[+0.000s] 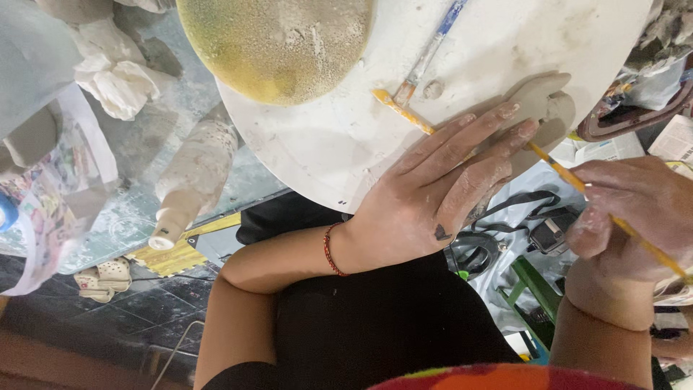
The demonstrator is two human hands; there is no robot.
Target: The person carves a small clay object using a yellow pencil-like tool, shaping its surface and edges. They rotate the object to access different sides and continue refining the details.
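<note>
Centre frame, on white round board [325, 144] | left hand [433, 195] flat, fingers loose on clay piece [545, 108] | right hand [635, 217], right edge, fingers gripping yellow brush [563, 170] | sponge [274, 43] top.

Matt, smooth grey clay piece [543, 108] at upper right, on a dusty white round board [317, 152]. Coarse, porous yellow sponge [278, 43] at top, crusted with dried clay. Thin yellow wooden stick [570, 177], clay-smeared. Dried clay film on left hand [433, 195] and right hand [635, 209]. Crumpled white cloth [115, 68] at upper left.
</note>
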